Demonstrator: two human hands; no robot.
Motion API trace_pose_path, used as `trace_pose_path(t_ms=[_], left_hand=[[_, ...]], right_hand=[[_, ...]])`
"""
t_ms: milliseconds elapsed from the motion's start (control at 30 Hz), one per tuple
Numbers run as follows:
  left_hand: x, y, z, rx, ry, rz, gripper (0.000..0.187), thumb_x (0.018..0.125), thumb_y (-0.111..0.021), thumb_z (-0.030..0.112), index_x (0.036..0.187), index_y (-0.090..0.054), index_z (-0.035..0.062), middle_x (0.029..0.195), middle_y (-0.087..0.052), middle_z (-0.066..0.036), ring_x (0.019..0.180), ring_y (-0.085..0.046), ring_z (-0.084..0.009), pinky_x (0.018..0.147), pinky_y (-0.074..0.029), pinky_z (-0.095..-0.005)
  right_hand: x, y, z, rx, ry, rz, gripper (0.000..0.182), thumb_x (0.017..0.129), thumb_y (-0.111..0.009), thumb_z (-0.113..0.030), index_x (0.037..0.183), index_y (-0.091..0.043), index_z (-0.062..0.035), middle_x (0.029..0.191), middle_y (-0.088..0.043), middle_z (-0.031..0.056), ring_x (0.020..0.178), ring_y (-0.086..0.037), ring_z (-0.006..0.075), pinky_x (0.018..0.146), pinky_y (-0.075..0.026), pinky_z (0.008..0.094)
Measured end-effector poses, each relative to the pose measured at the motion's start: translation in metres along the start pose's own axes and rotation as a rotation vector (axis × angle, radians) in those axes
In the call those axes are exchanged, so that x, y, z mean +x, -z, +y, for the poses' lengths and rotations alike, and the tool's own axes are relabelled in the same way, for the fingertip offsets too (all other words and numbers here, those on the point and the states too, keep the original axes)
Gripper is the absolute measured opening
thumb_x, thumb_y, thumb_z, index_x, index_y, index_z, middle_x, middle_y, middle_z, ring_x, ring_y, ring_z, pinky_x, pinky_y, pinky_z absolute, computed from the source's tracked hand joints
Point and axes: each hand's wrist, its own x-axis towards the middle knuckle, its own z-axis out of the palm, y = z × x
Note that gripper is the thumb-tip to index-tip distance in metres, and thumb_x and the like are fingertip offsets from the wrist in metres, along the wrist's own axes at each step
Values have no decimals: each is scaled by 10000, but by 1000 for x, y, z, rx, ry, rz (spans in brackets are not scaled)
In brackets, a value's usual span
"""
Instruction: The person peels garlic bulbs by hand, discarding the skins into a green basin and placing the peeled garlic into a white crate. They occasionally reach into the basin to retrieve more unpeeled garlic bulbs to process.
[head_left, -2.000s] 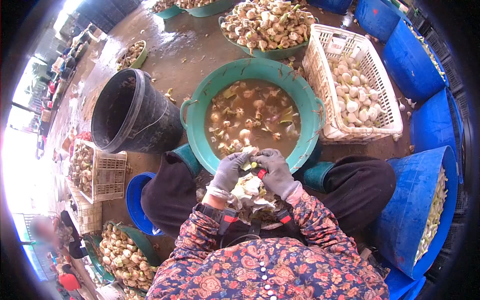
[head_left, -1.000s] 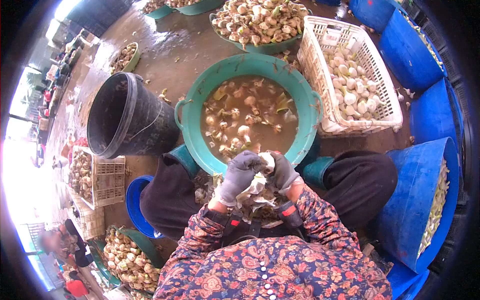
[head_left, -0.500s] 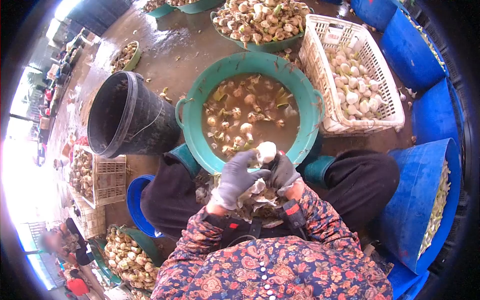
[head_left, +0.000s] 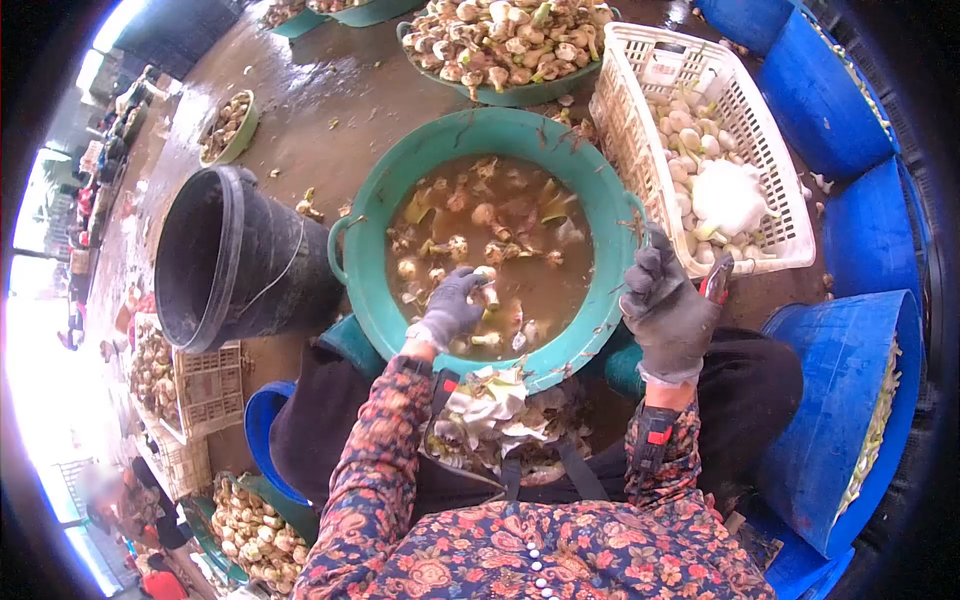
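Note:
My left hand, in a grey glove, reaches over the teal tub with its fingers closed around a garlic bulb. Brown water and several loose bulbs fill the tub. To the right of the rim, my gloved right hand is raised with curled fingers. A small tool with a red part sticks out by its thumb; the rest is hidden. Beyond that hand, a bright white garlic bulb shows large over the white crate, which holds peeled-looking bulbs.
A black bucket lies tilted left of the tub. Garlic skins pile up between my legs. Blue barrels line the right side. Another teal tub heaped with garlic stands ahead. People are at the far left.
My hands have parted. The left moved from the white bulb into the tub onto another bulb. The right swung right towards the crate, and a white bulb now shows over the crate.

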Motion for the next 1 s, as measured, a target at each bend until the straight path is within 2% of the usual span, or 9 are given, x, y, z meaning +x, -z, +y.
trace_pose_path(t_ms=[167,367,433,533,633,667,800,900,1000], left_hand=[[59,-41,-12,442,145,-316,563,708,-616,108,1229,-489,283,1386,-275,-137,1221,-378,-316,979,-371,-413],[49,-48,-1,108,431,-412,565,724,-701,204,1240,-480,135,1152,-547,-142,1039,-555,-261,869,-443,-350],[27,-47,-11,-701,328,-372,607,702,-740,268,1203,-490,33,1000,-615,-101,914,-593,-178,795,-467,-287],[-4,-30,20,-669,156,-325,615,675,-766,279,1165,-514,6,1006,-606,-68,877,-573,-124,780,-470,-258],[-31,-15,47,-573,49,-180,578,676,-765,298,1133,-543,21,1016,-616,-77,874,-591,-141,788,-471,-270],[-39,-2,62,-431,43,-117,586,662,-767,316,1127,-551,30,1018,-618,-103,888,-601,-174,794,-470,-280],[-65,12,89,-148,-30,149,586,617,-783,348,1083,-582,54,968,-611,-149,896,-607,-255,804,-469,-313],[-73,16,93,0,-81,255,595,595,-796,363,1069,-591,67,915,-600,-141,879,-596,-256,800,-469,-331],[-73,19,83,-329,-79,198,527,698,-734,387,1058,-573,36,733,-565,-26,677,-579,-143,627,-471,-250]], right_hand=[[6,45,37,-488,-127,438,557,837,-453,-581,1036,-544,-70,791,-582,44,661,-551,159,557,-426,274],[11,62,78,-1070,-228,652,541,846,-489,-543,939,-607,-24,687,-535,4,575,-498,67,485,-406,201],[11,79,88,-1449,-217,634,515,835,-513,-532,786,-634,-33,673,-574,70,582,-560,186,552,-433,324],[7,89,102,-1890,-115,520,522,811,-523,-541,754,-636,-34,696,-592,148,634,-575,315,602,-432,397],[5,72,106,-1989,87,462,439,817,-560,-467,742,-653,-45,607,-567,133,552,-543,237,564,-417,347],[4,57,101,-1831,-146,511,441,833,-537,-452,743,-651,-36,597,-570,127,569,-553,230,566,-419,344],[-1,46,102,-1864,-181,511,437,848,-526,-428,719,-649,-29,602,-567,140,566,-550,221,567,-419,347],[-10,54,107,-1756,-125,424,440,855,-492,-431,761,-637,-26,698,-602,195,679,-589,329,617,-440,397],[-11,54,108,-1395,-114,334,325,874,-520,-294,782,-607,5,636,-581,70,558,-539,183,519,-426,320]])
